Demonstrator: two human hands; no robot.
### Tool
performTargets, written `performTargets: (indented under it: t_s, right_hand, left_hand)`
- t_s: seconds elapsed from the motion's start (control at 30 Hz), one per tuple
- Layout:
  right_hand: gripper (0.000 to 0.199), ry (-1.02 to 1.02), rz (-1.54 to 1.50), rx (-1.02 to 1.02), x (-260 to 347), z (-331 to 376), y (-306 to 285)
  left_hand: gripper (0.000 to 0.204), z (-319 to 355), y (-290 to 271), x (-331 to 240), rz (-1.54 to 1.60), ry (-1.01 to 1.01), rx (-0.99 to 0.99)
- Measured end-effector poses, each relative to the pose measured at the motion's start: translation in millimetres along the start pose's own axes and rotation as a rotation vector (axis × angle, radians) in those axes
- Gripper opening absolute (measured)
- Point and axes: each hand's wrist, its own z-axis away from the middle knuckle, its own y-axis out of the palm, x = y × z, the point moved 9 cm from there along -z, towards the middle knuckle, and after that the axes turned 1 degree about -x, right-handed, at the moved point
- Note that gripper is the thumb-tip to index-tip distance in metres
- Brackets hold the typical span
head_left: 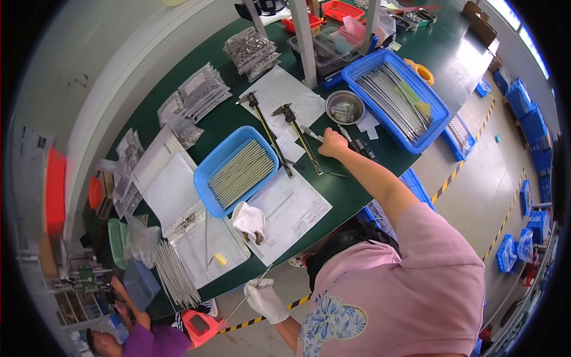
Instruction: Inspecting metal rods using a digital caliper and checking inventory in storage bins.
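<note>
My left hand point(266, 301), in a white glove, is closed around a long thin metal rod point(239, 309) near the table's front edge. The rod slants, its upper end close to a paper drawing point(291, 208). My bare right hand point(333, 144) reaches across the table, fingers pinched at the end of a small silver cylindrical tool point(311, 134). Beside it lie two calipers point(266, 128) point(303, 140) and a round metal bowl point(345, 107) with small parts inside. A light blue basket point(204, 189) of pale rods stands between the hands, with a crumpled white glove point(248, 220) next to it.
A blue basket point(440, 122) holds many grey rods at the right. More rods point(176, 276) lie at the table's left end, near a white tray point(220, 253). Bagged parts point(199, 95) line the back. Another person point(148, 339) sits at lower left.
</note>
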Motion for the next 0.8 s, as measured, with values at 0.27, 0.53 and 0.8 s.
performTargets:
  t_s: [0.27,0.53,0.8]
  right_hand:
    - [0.032,0.223,-0.970,0.032,-23.6,-18.6,35.3]
    - [0.042,0.106,-1.964,0.925,52.3,160.1,-24.1]
    - [0.055,-0.071,-1.865,1.502,83.2,268.9,-52.2]
  left_hand:
    - [0.022,4.1,24.1,-10.3,-0.043,0.034,0.008]
    - [0.021,-7.0,85.2,-41.5,-0.079,0.062,0.220]
    - [0.019,9.7,141.0,-49.6,0.017,0.008,0.532]
